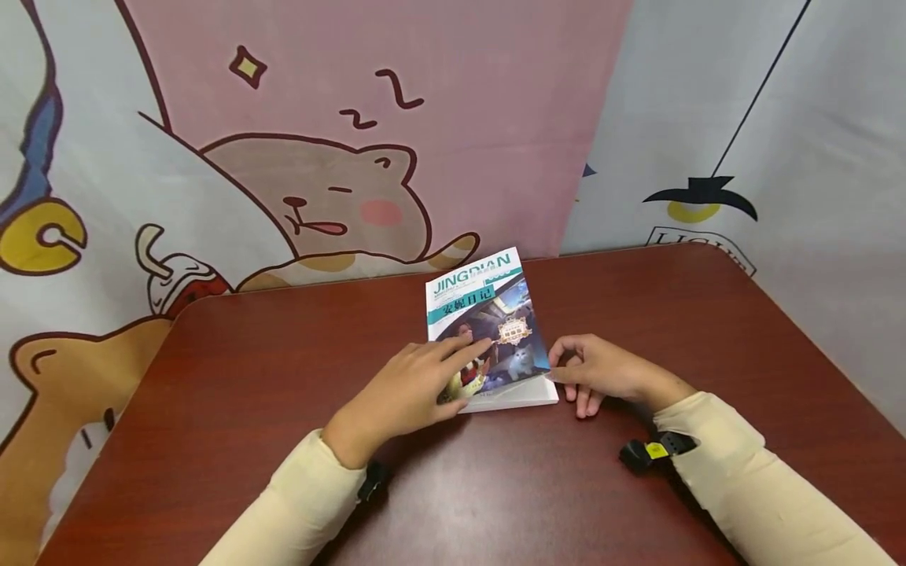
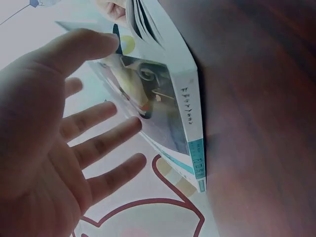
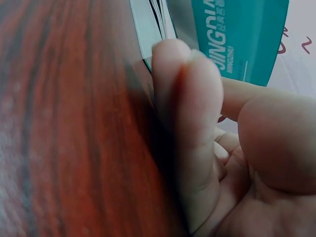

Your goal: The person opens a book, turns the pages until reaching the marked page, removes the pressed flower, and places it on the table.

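Lying on a glossy reddish-brown worktop (image 1: pixel 283 377), head view, the white-and-teal paperback book (image 1: pixel 488 322) has a wide-spread left hand (image 1: pixel 410 385) over it, probably for steadying, while the right grip (image 1: pixel 605 369) pinches its lower right cover corner (image 1: pixel 542 365). Left wrist cam: those fingers (image 2: pixel 107 141) kinda block the cover (image 2: pixel 163 121). Right wrist cam: fingertips (image 3: pixel 200 84) hide that corner, teal paper flap (image 3: pixel 242 39) and cartoon-print cloth backdrop (image 3: pixel 301 74) behind.

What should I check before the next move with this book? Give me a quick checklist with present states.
1. Book lying on the table: ok.
2. Right hand at the cover's lower right corner: ok.
3. Grip there firm: cannot tell.
4. Cover lifted off the pages at that corner: ok.
5. Left hand clear of the cover: not ok, it reaches over it.
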A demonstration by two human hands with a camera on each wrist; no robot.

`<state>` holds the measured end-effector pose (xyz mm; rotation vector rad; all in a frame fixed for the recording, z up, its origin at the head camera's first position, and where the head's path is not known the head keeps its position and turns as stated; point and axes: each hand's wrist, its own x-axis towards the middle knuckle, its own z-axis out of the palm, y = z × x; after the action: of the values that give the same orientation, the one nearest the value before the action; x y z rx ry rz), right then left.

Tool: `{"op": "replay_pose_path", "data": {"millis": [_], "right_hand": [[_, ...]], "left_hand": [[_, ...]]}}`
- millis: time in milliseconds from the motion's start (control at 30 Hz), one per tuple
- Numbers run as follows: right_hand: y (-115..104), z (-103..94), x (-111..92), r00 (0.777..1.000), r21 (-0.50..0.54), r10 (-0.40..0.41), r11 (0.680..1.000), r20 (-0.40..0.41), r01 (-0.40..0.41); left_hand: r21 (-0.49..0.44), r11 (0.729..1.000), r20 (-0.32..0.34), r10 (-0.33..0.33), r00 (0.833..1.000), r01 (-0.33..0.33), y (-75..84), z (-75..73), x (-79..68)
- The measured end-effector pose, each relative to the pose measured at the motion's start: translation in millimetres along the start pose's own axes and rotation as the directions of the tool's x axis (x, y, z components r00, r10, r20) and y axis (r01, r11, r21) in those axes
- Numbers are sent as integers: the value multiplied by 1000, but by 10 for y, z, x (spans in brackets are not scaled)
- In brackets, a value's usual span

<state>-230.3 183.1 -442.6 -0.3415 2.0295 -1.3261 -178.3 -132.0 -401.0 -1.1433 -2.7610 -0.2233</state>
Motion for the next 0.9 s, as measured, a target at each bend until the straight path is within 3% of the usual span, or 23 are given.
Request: {"op": "replay_pose_path", "data": {"millis": [400, 700, 900], "right_hand": [[-28, -12, -2, 1000, -1, -14, 1000, -16, 14], [-12, -12, 9, 1000, 2, -16, 1000, -13, 16], [12, -4, 16, 1000, -2, -2, 1000, -14, 2]], "left_hand": [[5, 999, -166, 50, 985, -50, -10, -84, 21], [2, 996, -306, 84, 948, -88, 2, -238, 4], [81, 990, -350, 138, 927, -116, 10, -337, -18]]}}
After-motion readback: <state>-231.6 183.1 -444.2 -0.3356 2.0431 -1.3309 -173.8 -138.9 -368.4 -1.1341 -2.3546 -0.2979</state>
